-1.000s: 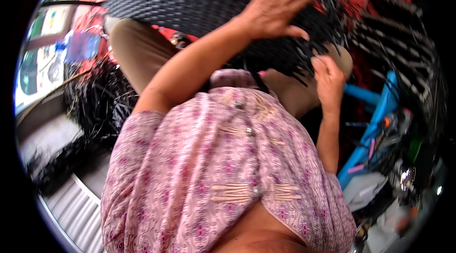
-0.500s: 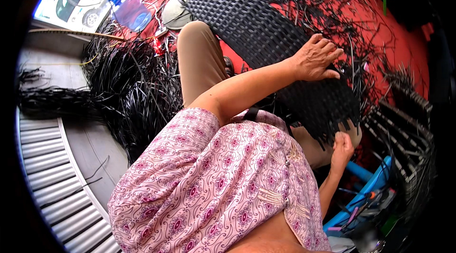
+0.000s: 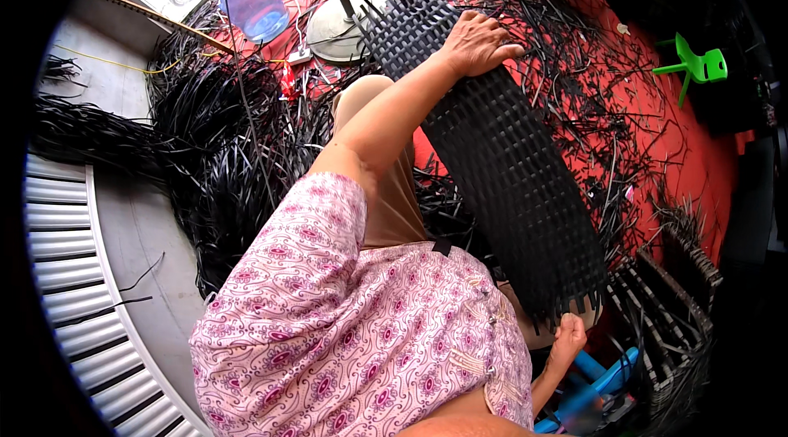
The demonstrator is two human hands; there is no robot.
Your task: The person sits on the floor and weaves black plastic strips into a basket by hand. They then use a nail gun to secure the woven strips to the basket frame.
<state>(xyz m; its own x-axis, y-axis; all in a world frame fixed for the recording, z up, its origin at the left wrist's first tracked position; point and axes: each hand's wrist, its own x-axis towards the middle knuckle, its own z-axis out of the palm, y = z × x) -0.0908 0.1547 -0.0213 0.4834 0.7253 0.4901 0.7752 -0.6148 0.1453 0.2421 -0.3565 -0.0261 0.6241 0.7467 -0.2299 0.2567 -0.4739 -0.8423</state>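
A long black woven panel (image 3: 513,174) slants across my lap, made of flat plastic-looking strips with loose ends at both short sides. On its upper part lies my left hand (image 3: 478,41), palm down by the right edge, fingers and thumb apart. At the near end my right hand (image 3: 568,340) is closed, fingertips pressed together right beside the loose strip ends (image 3: 579,304). Whatever the right fingers pinch is too small to make out. The panel's near end covers part of my right knee (image 3: 593,315).
A large heap of black strips (image 3: 222,150) lies at left, beside a slatted light metal surface (image 3: 70,248). Cut scraps litter the red floor (image 3: 657,150). Beyond are a water jug (image 3: 256,6), a round pole base (image 3: 336,31) and a green chair (image 3: 694,64). Blue tubing (image 3: 603,379) stands at lower right.
My left hand has slid up the panel toward its far end. The panel now stands steeper in the view, which has shifted. My right hand stays closed at the near end.
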